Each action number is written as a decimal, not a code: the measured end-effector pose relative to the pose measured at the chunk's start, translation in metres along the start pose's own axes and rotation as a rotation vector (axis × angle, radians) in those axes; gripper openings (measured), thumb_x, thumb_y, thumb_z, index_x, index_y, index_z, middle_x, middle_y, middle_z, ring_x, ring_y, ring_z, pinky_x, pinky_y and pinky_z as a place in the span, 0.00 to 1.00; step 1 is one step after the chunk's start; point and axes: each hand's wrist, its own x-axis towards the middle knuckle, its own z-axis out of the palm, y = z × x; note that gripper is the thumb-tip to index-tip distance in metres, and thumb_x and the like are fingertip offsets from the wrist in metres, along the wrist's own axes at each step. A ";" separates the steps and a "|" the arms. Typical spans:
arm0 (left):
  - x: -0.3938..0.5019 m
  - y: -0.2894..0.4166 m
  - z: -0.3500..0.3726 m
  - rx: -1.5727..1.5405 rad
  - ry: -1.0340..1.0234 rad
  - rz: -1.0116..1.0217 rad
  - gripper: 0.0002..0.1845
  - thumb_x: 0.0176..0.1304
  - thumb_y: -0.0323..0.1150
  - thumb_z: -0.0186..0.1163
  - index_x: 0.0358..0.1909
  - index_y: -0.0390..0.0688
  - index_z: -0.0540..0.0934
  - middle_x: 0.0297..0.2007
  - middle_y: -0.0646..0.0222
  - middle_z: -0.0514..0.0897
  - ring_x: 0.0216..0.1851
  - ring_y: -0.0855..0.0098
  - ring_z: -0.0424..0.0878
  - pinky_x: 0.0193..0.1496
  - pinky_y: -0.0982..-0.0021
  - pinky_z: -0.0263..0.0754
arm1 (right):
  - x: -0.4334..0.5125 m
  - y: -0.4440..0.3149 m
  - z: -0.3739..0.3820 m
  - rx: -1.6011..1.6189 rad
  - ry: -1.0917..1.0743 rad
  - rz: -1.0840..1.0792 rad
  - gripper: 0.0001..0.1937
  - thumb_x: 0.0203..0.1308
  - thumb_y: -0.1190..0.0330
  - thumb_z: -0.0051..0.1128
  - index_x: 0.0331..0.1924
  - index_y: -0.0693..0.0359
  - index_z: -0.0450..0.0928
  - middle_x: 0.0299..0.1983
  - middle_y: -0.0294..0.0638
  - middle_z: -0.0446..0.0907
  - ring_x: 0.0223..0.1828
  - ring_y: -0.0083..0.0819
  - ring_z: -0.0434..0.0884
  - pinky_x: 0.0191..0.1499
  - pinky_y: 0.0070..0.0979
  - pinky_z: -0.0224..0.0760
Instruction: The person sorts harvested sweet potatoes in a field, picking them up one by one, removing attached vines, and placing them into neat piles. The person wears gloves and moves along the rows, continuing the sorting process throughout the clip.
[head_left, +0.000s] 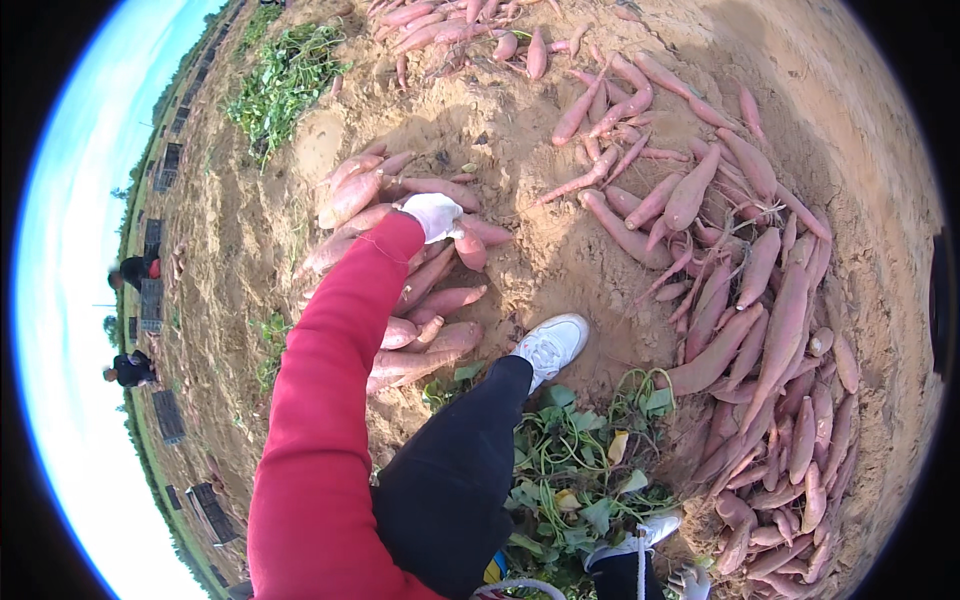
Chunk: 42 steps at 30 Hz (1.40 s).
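Observation:
My left hand (435, 216), in a white glove below a red sleeve, reaches over a heap of pink-skinned sweet potatoes (352, 199) on sandy soil. Its fingers close on the narrow end of one sweet potato (471, 249), partly hidden under the glove. More roots (442, 300) lie beside my forearm, which covers part of the heap. At the bottom edge, my right hand (691, 583), also gloved, is cut off by the picture's rim. It is near the lower end of a long row of sweet potatoes (776, 337); whether it holds anything is not visible.
My white shoe (555, 345) stands between the heaps. Cut sweet potato vines (577, 465) lie around my feet, and leafy vines (289, 82) grow farther off. Another heap (442, 22) lies at the top. Dark crates (169, 416) line the field, with two people (133, 369) nearby.

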 end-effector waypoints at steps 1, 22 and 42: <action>-0.004 -0.018 0.008 -0.111 0.064 -0.017 0.19 0.67 0.46 0.61 0.43 0.39 0.86 0.38 0.55 0.88 0.40 0.52 0.85 0.46 0.54 0.78 | -0.002 0.003 0.002 0.000 0.004 0.007 0.15 0.68 0.69 0.52 0.56 0.66 0.75 0.47 0.45 0.81 0.43 0.40 0.82 0.45 0.35 0.79; -0.017 0.050 -0.037 -2.333 0.076 0.053 0.26 0.73 0.58 0.49 0.26 0.46 0.70 0.17 0.74 0.61 0.21 0.70 0.61 0.32 0.64 0.59 | 0.010 -0.006 0.067 0.009 -0.052 0.056 0.14 0.67 0.71 0.52 0.54 0.67 0.75 0.45 0.45 0.81 0.41 0.39 0.83 0.41 0.35 0.81; -0.017 0.142 -0.053 -2.368 0.097 0.292 0.32 0.73 0.66 0.43 0.24 0.47 0.69 0.17 0.73 0.62 0.24 0.65 0.65 0.37 0.62 0.64 | 0.017 -0.004 0.068 0.054 -0.049 0.034 0.13 0.66 0.72 0.52 0.52 0.68 0.76 0.43 0.45 0.81 0.38 0.39 0.84 0.38 0.35 0.82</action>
